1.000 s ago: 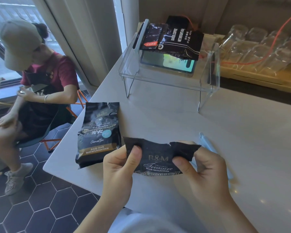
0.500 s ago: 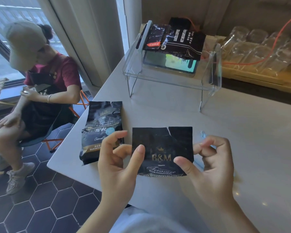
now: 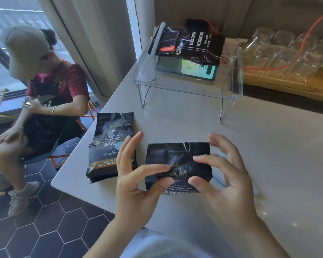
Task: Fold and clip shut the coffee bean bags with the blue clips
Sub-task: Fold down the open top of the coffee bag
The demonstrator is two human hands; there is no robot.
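Note:
A black coffee bean bag (image 3: 177,157) lies on the white table (image 3: 268,146) in front of me, its torn top flap standing up and unfolded. My left hand (image 3: 136,175) pinches the bag's left side between thumb and forefinger. My right hand (image 3: 226,175) pinches its right side the same way, the other fingers spread. A second black coffee bag (image 3: 110,146) lies flat to the left, partly behind my left hand. A pale blue clip (image 3: 219,180) shows faintly on the table behind my right hand, mostly hidden.
A clear acrylic stand (image 3: 186,86) at the back of the table carries more dark coffee bags (image 3: 196,45) and a phone (image 3: 186,68). Clear glasses (image 3: 287,51) lie on a wooden tray at the back right. A seated person (image 3: 41,101) is left of the table edge.
The bag's folded top has come open and now stands flat and upright. Both hands shifted lower on the bag, pinching its sides near the middle.

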